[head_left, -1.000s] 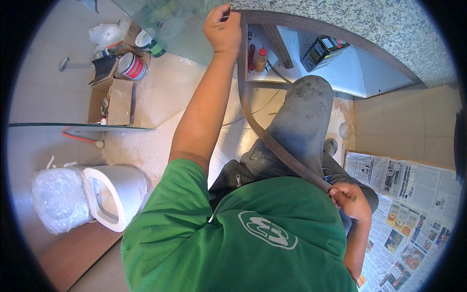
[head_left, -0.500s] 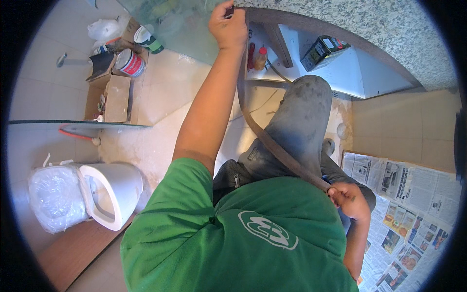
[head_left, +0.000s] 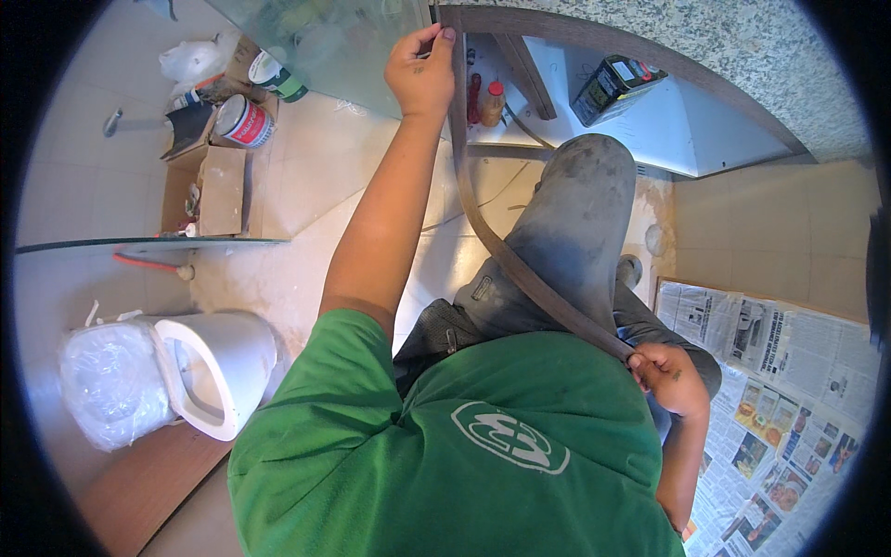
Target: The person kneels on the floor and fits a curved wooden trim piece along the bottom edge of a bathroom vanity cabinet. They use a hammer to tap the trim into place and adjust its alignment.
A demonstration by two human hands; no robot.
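Brown strip (head_left: 506, 251), left hand (head_left: 422, 74) top, right hand (head_left: 670, 376) bottom

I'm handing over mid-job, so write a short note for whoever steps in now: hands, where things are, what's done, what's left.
Left hand: raised, pinching the top end of the long brown flexible edging strip against the brown edge of the speckled stone counter.
Right hand: low by the knee, gripping the strip's lower end.
Done: top end is at the counter edge.
Left: the rest of the strip bows free across the grey trouser leg, not yet on any edge.
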